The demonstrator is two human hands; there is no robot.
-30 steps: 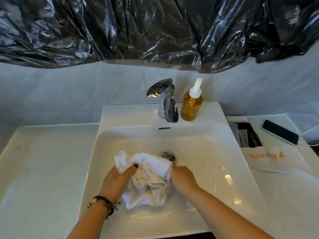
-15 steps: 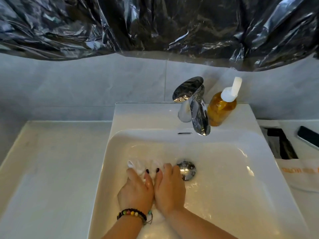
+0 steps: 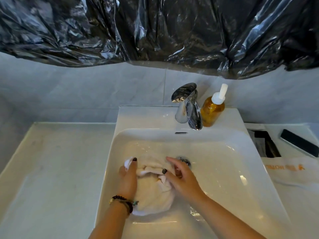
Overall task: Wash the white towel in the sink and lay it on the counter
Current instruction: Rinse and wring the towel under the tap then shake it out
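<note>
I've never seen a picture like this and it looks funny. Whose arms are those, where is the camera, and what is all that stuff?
The arms belong to a person wearing a camera on their head, so you look down just as they do. They are washing a white towel in a white sink. The left hand, the one with the bead bracelet, grips one side of the towel; the right hand presses on the other. Behind the basin stand a shiny faucet and an amber soap bottle. A black phone lies on the counter at the right. The dark crinkly stuff on top is black plastic sheeting.
</note>
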